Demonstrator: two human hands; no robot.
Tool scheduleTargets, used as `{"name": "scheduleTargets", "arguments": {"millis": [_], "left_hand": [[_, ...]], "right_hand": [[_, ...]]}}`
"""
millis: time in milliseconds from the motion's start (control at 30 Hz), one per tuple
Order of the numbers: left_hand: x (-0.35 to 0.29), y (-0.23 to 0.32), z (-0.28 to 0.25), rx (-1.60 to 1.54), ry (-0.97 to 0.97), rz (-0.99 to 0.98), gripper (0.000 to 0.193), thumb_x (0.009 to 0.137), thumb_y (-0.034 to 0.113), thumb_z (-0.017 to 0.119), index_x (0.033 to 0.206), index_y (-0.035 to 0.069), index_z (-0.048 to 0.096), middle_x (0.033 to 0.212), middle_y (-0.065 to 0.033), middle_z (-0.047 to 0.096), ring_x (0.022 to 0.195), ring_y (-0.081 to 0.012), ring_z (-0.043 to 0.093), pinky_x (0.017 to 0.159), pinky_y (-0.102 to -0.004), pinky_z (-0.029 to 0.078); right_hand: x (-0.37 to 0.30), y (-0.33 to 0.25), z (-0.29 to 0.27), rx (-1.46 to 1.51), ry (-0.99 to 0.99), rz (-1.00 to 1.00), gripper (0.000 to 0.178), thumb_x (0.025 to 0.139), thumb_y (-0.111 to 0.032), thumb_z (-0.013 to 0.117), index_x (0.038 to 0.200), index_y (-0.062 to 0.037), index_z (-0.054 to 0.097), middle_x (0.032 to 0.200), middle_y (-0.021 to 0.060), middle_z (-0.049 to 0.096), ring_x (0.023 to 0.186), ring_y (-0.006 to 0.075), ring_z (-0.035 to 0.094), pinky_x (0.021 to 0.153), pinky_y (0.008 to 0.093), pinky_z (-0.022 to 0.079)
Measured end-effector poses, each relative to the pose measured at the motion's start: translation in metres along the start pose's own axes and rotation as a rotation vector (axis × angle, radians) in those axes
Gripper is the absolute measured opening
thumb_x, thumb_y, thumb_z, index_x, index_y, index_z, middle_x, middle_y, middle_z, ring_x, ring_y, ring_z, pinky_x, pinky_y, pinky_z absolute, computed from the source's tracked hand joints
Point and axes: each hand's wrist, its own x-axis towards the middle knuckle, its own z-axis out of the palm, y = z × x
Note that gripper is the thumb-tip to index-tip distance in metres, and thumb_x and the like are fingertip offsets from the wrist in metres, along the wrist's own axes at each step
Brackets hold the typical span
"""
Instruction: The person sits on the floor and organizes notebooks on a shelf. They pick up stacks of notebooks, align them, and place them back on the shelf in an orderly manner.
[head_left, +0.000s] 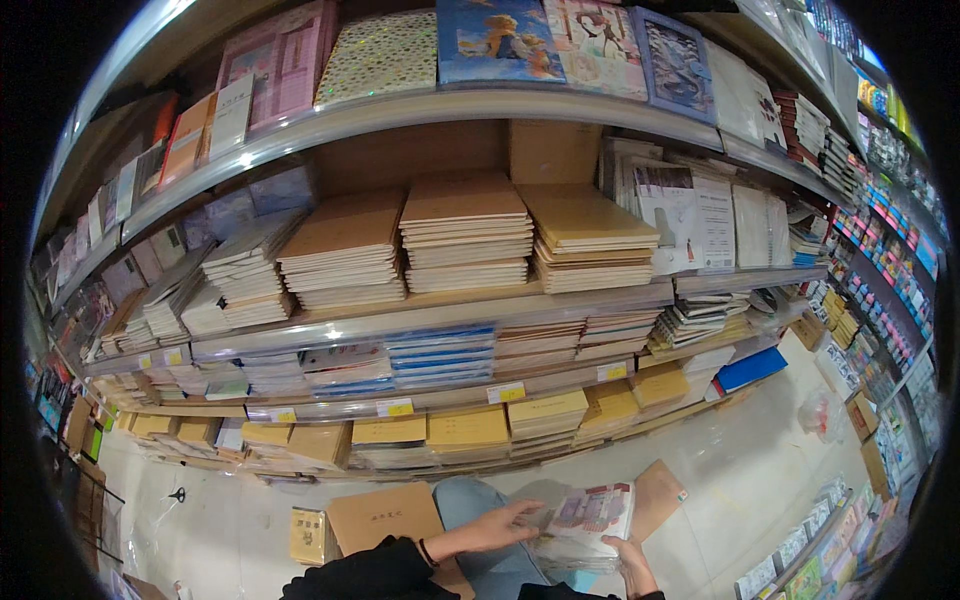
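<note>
A stack of notebooks [592,510] with an illustrated, purple-toned cover on top sits at the lower middle, by my knee. My right hand [630,558] grips its right edge, thumb on top. My left hand [497,527] reaches in from the left with its fingers stretched out at the stack's left edge; whether they touch it is hard to tell. A dark band circles that wrist. Left of my denim-covered knee [468,500] lies a large brown kraft-cover notebook [385,515]. Another brown cover [658,498] lies just beyond the stack on the right.
A long shelf unit [430,318] ahead carries piled kraft notebooks [465,205], blue-edged notebooks [440,357] and low yellow-brown stacks [465,430]. On the floor are black scissors [178,495], a small yellowish pack [312,535] and crumpled clear plastic [822,412]. A display rack [810,545] stands at right.
</note>
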Motion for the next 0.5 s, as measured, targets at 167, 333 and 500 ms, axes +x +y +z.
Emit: {"name": "scheduleTargets", "arguments": {"millis": [167, 333, 500], "left_hand": [[-0.021, 0.018, -0.013, -0.185, 0.032, -0.049, 0.048, 0.095, 0.024, 0.055, 0.137, 0.004, 0.042, 0.124, -0.0122, 0.056, 0.113, -0.0191, 0.053, 0.095, -0.0311, 0.043], [-0.028, 0.027, -0.014, -0.302, 0.052, -0.061, 0.043, 0.095, 0.021, 0.054, 0.135, 0.005, 0.045, 0.124, -0.0153, 0.056, 0.116, -0.0228, 0.053, 0.098, -0.0330, 0.043], [-0.031, 0.026, -0.028, -0.270, 0.140, -0.109, 0.044, 0.096, 0.020, 0.054, 0.135, 0.005, 0.045, 0.122, -0.0133, 0.058, 0.113, -0.0204, 0.055, 0.095, -0.0319, 0.045]], "right_hand": [[0.072, 0.040, -0.035, -0.207, 0.024, 0.159, 0.049, 0.072, 0.000, 0.072, 0.117, 0.0064, 0.054, 0.100, 0.0154, 0.063, 0.087, 0.0275, 0.063, 0.074, 0.0395, 0.051], [0.102, 0.063, -0.068, -1.286, 0.072, -0.179, 0.046, 0.075, -0.019, 0.072, 0.113, 0.0030, 0.060, 0.107, 0.0156, 0.063, 0.088, 0.0324, 0.062, 0.072, 0.0415, 0.050], [0.138, -0.073, 0.004, -1.258, 0.254, -0.594, 0.031, 0.085, -0.026, 0.060, 0.110, -0.0064, 0.063, 0.105, 0.0212, 0.062, 0.097, 0.0381, 0.058, 0.085, 0.0470, 0.046]]}}
